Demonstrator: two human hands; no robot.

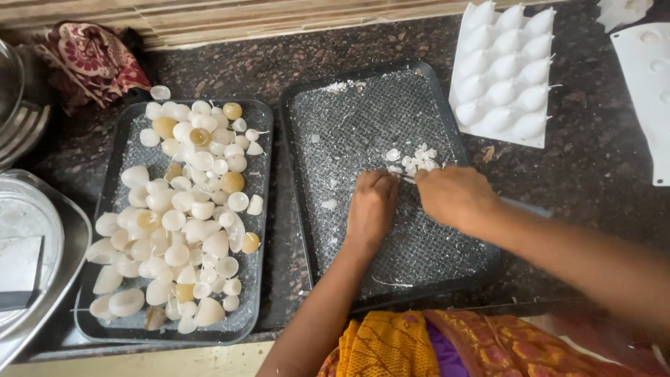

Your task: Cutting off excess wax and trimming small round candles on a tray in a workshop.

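Both of my hands rest over a dark tray (363,112) dusted with white wax crumbs. My left hand (371,204) is curled, its fingers closed on something small that I cannot make out. My right hand (455,195) is beside it, fingers folded around a thin tool whose tip shows between the hands. Just beyond the fingertips lies a small heap of white wax scraps (413,160).
A second dark tray (259,174) on the left is heaped with white and yellowish wax shapes (183,216). A white mould (504,73) filled with teardrop shapes lies at the back right, another white mould (645,91) beyond it. Steel dishes (42,251) stand at the far left.
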